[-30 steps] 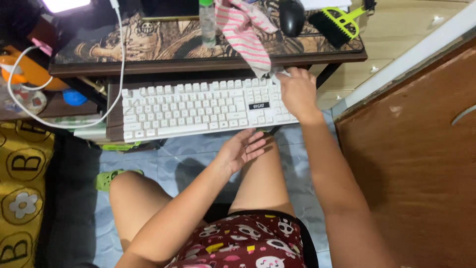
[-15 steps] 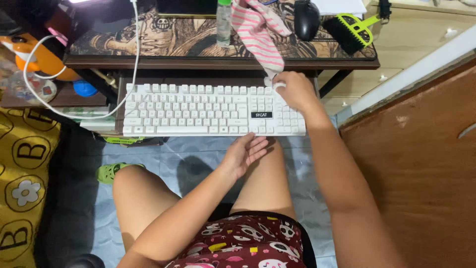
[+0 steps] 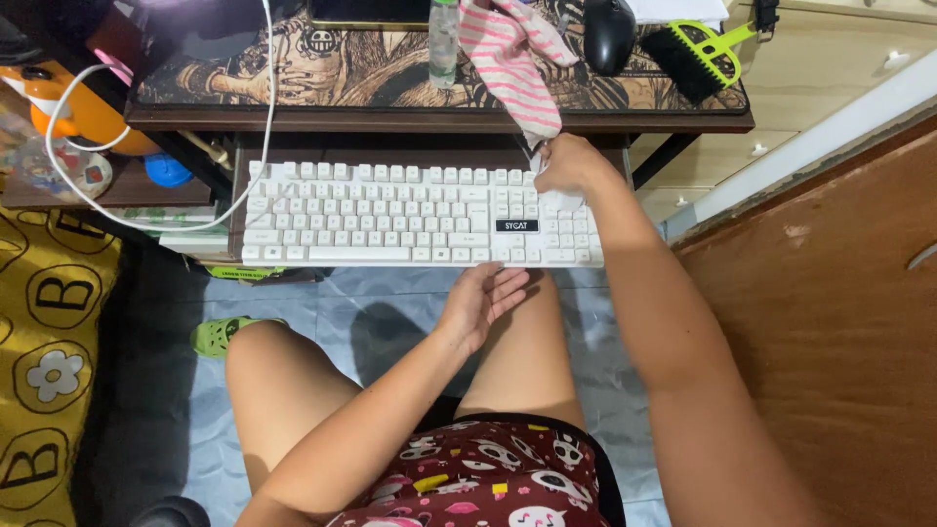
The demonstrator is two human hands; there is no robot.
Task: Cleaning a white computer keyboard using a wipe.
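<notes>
Cramped desk, right hand at keyboard top edge

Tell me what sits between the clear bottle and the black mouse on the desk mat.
In the head view, a pink-and-white striped cloth lies between the clear bottle and the black mouse, draping over the desk edge toward the right hand.

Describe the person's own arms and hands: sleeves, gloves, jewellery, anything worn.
Both arms are bare along all that shows, no sleeves in view. The left hand and right hand wear no gloves; no ring, watch or bracelet shows. Dark red shorts carry a cartoon skull print.
</notes>
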